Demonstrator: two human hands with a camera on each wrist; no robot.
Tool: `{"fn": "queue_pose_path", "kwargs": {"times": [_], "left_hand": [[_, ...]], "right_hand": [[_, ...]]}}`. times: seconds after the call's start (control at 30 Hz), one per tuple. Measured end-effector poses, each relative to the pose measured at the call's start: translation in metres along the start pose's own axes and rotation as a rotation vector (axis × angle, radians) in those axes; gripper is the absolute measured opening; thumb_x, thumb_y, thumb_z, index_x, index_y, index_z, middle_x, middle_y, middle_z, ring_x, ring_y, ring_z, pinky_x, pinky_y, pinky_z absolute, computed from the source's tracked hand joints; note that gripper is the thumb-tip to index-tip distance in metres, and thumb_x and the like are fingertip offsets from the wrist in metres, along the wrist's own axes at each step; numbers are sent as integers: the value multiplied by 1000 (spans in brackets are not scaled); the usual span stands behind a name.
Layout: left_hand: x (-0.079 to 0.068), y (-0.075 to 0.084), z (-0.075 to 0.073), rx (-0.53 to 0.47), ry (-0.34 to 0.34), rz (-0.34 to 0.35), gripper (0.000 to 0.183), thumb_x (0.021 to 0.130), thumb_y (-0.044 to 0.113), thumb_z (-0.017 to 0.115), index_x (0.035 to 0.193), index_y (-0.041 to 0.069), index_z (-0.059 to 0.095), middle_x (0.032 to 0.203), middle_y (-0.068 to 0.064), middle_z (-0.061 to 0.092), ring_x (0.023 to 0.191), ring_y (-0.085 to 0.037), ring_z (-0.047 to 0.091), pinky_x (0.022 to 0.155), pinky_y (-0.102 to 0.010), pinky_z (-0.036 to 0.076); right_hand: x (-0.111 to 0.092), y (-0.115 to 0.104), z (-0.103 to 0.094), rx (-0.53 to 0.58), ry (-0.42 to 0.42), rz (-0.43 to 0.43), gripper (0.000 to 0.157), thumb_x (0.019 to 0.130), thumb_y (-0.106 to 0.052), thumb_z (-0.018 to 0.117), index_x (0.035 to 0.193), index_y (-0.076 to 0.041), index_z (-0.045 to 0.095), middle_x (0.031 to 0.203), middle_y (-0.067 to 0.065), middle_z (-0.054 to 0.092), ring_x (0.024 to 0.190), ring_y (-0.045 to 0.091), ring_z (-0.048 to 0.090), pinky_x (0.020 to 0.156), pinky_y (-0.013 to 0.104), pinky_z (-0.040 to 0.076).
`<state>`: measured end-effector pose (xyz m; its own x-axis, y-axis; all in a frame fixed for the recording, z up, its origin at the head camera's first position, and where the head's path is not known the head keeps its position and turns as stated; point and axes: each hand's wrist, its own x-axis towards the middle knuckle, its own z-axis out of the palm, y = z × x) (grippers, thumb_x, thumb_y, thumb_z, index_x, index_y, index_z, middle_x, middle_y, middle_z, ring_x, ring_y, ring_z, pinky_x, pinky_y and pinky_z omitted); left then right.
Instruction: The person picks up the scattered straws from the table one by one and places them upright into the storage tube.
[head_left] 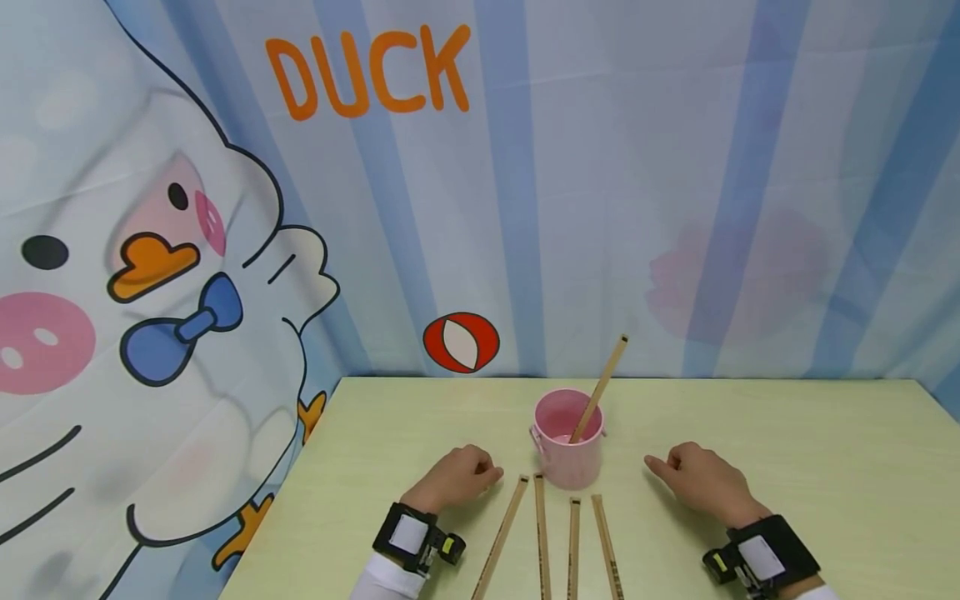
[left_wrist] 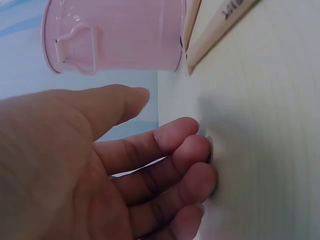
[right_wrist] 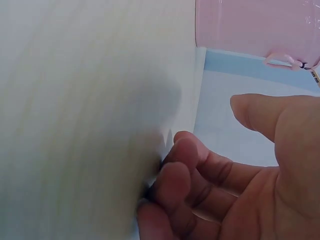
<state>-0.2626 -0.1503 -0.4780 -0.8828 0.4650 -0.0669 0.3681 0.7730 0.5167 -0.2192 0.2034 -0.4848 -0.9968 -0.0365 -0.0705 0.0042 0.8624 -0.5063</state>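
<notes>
Wooden sticks point(head_left: 500, 537), four in all, lie with near ends out of view and far ends just beside a pink bucket point(head_left: 570, 467); left hand point(head_left: 455, 477) on their left-edge side, right hand point(head_left: 705, 481) well apart on their right-edge side, each grip released and empty, fingers loosely bent at the surface point(head_left: 825, 433). Bucket upright between the hands, slightly nearer the far edge; fifth stick point(head_left: 600, 387) inside, tilted toward the far right corner. Beyond the far edge: blue striped cloth point(head_left: 630, 125), lettered DUCK.
</notes>
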Motion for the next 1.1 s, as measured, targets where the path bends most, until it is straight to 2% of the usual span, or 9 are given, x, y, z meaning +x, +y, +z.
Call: {"fn": "queue_pose_path", "kwargs": {"times": [0.23, 0.43, 0.83, 1.1], "left_hand": [[3, 9, 10, -4, -57, -7, 27, 84, 31, 65, 63, 15, 58, 54, 8, 44, 50, -6, 41, 48, -22, 32], [1, 16, 16, 43, -56, 21, 28, 77, 32, 71, 58, 17, 57, 52, 10, 45, 49, -5, 43, 49, -22, 34], [1, 15, 13, 94, -49, 7, 20, 75, 19, 66, 57, 18, 58, 50, 11, 47, 49, -7, 44, 49, -23, 36], [1, 12, 9, 92, -12, 18, 22, 78, 20, 64, 56, 18, 57, 49, 11, 45, 46, -6, 43, 47, -23, 35]], "right_hand": [[-1, -1, 0, -9, 7, 6, 47, 90, -50, 49, 62, -13, 51, 52, -2, 40, 48, 14, 38, 45, 28, 27], [-1, -1, 0, -3, 17, -1, 47, 90, -51, 49, 61, -13, 50, 51, -3, 38, 47, 13, 37, 45, 28, 26], [2, -1, 0, -6, 25, 1, 48, 90, -51, 49, 61, -13, 49, 51, -3, 38, 47, 13, 37, 45, 28, 26], [0, 0, -1, -6, 15, 1, 49, 89, -54, 48, 62, -13, 50, 52, -2, 39, 48, 13, 38, 45, 28, 27]]}}
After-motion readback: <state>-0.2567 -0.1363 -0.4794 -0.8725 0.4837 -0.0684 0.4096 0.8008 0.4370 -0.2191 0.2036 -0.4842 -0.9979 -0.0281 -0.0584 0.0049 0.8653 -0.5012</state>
